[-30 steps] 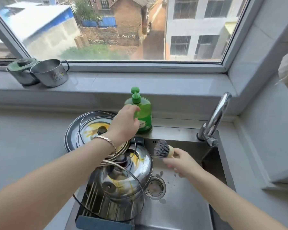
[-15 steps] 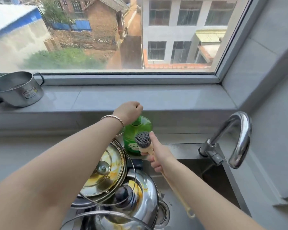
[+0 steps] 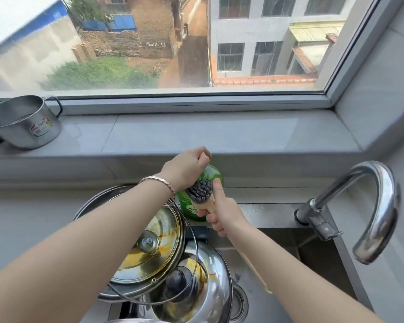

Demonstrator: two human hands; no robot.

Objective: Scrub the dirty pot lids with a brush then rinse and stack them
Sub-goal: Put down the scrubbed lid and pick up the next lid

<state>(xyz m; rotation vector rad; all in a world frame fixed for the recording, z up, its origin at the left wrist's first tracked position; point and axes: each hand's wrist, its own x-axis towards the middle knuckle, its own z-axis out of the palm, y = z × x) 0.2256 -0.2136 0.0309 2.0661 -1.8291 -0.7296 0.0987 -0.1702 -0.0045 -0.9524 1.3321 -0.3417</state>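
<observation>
Head camera, at a kitchen sink [image 3: 271, 213] below a window: a steel mug [image 3: 26, 123] stands on the sill at far left. Dirty pot lids [image 3: 154, 259], streaked yellow, lie overlapping at the sink's left end. The left hand [image 3: 184, 167], fingers curled together, grips the top of a green soap bottle [image 3: 214, 174]. Just under it, a dark-bristled brush [image 3: 201, 191] is held head-up against the bottle, its wooden handle gripped in the right hand's [image 3: 222, 213] curled fingers. A curved tap [image 3: 371, 206] stands at right.
</observation>
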